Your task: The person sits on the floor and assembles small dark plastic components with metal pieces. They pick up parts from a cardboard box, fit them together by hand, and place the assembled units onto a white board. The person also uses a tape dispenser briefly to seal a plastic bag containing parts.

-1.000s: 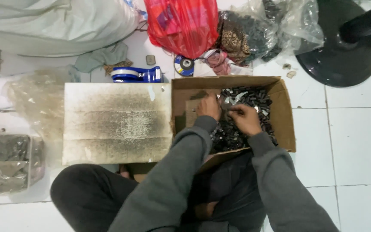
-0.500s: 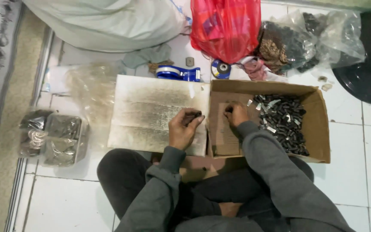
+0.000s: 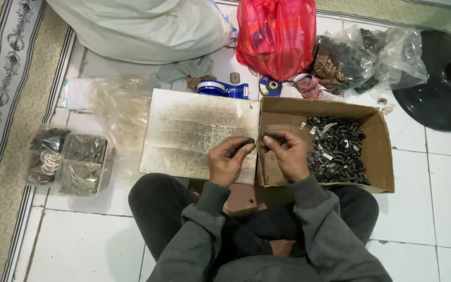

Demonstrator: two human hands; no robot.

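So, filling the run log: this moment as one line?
left hand: pinches small dark part | right hand: pinches something, unclear | over cardboard box edge | loose dark parts inside

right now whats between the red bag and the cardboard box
In the head view, a small blue-rimmed tape roll lies on the white floor tiles between the red bag and the cardboard box.

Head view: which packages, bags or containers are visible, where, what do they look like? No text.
Cardboard box: right of the hands, brown, open, holds small dark parts.
Red plastic bag: top centre, bulging.
Clear plastic bags: top right, dark contents.
White sack: top left, large, pale.
Clear plastic containers: far left, rectangular, greyish contents.
Empty clear bag: left of the flat board.
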